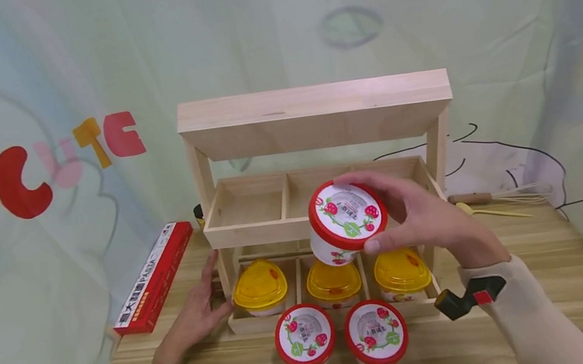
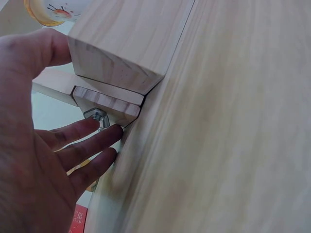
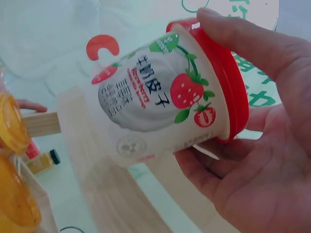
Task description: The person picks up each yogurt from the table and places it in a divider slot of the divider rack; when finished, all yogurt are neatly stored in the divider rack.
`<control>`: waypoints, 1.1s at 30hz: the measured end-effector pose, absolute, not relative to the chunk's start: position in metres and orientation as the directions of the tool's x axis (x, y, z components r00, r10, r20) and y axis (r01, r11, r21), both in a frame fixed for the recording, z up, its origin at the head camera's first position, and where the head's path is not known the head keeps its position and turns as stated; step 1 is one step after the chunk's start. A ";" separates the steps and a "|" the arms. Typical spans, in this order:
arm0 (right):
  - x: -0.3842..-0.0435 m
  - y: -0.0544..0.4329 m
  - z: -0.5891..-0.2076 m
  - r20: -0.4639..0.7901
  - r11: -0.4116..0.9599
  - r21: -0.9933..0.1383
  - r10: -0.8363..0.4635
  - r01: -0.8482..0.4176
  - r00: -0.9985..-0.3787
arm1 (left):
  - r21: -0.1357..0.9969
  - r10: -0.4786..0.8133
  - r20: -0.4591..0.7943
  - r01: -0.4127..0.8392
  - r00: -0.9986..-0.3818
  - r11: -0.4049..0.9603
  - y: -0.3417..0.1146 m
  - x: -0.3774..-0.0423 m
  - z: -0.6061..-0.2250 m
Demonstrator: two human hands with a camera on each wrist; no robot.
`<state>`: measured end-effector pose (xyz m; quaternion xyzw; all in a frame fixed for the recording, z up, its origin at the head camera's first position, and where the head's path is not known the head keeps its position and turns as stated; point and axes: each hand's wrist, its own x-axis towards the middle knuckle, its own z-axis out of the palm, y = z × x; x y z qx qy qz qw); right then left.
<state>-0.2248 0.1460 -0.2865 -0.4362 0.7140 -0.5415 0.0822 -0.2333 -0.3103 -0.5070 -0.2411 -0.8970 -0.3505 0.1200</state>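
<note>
My right hand point(image 1: 420, 211) grips a white yogurt cup point(image 1: 338, 248) by its red lid, thumb and fingers on opposite sides of the rim. The cup, printed with strawberries, is tilted in front of the upper tray point(image 1: 254, 234) of a two-tier wooden rack. In the right wrist view its printed side point(image 3: 146, 97) faces the camera. My left hand point(image 1: 200, 312) touches the rack's left end at the lower tray, thumb by the tray corner point(image 2: 112, 63) and fingers extended near a bolt point(image 2: 97, 115). Two similar red-lidded cups, left point(image 1: 305, 339) and right point(image 1: 377, 334), stand before the rack.
Three yellow-lidded cups, left point(image 1: 259, 286), middle point(image 1: 333, 280) and right point(image 1: 401, 272), sit in the lower tray's compartments. A red pasta box point(image 1: 153, 278) lies at left. A whisk point(image 1: 504, 195) and a yellow spoon point(image 1: 496, 211) lie at right. A printed curtain point(image 1: 265, 30) hangs behind.
</note>
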 end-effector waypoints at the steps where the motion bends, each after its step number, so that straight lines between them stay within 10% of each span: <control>1: -0.225 0.144 -0.284 0.346 0.053 -0.845 -0.704 -0.532 -0.620 | 0.571 0.348 0.384 0.516 -0.855 0.638 -0.310 -0.233 -0.507; 33: -0.270 0.052 -0.248 0.270 0.128 -0.900 -0.588 -0.417 -0.763 | 0.593 0.366 0.396 0.539 -0.842 0.598 -0.311 -0.235 -0.507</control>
